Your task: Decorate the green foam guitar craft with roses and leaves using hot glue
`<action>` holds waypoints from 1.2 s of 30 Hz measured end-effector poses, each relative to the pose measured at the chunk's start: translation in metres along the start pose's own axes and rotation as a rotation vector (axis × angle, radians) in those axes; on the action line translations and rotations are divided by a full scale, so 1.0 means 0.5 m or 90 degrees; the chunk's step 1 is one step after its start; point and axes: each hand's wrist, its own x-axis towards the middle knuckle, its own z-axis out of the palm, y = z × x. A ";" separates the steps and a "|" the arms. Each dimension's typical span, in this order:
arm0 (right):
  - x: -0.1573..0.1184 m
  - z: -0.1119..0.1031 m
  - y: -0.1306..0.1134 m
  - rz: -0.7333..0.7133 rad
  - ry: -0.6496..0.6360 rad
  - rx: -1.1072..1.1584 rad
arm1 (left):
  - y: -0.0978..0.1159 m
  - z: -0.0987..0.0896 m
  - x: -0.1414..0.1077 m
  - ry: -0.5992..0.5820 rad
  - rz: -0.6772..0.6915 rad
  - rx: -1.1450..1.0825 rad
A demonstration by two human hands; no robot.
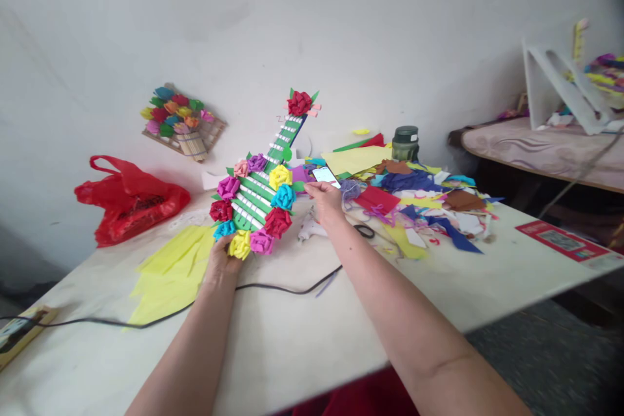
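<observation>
A guitar-shaped paper craft, green with white strips and ringed by bright paper roses, is held up and tilted above the table. My left hand grips its lower edge, beside a yellow rose and a blue one; the fingers behind it are hidden. At its right side my right hand is closed, fingertips pinching a green paper leaf. Whether that leaf is fixed to the craft, I cannot tell. A red rose tops the neck. Behind my right wrist lies a white glue gun, partly covered.
Paper scraps heap at the right, near a phone, a green jar and a black scissor handle. Yellow sheets and a red bag lie left. A black cord crosses the table.
</observation>
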 end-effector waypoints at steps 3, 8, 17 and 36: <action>-0.006 0.003 -0.010 -0.007 -0.006 -0.019 | 0.000 -0.001 0.000 -0.006 0.001 -0.003; -0.015 0.007 -0.025 -0.009 -0.017 -0.041 | 0.003 0.001 -0.003 -0.004 -0.004 -0.006; -0.012 0.000 -0.028 -0.026 -0.064 -0.113 | 0.006 -0.013 0.013 -0.018 -0.002 0.005; -0.005 -0.018 0.004 0.050 0.010 -0.082 | 0.104 -0.045 0.044 0.114 -0.069 0.138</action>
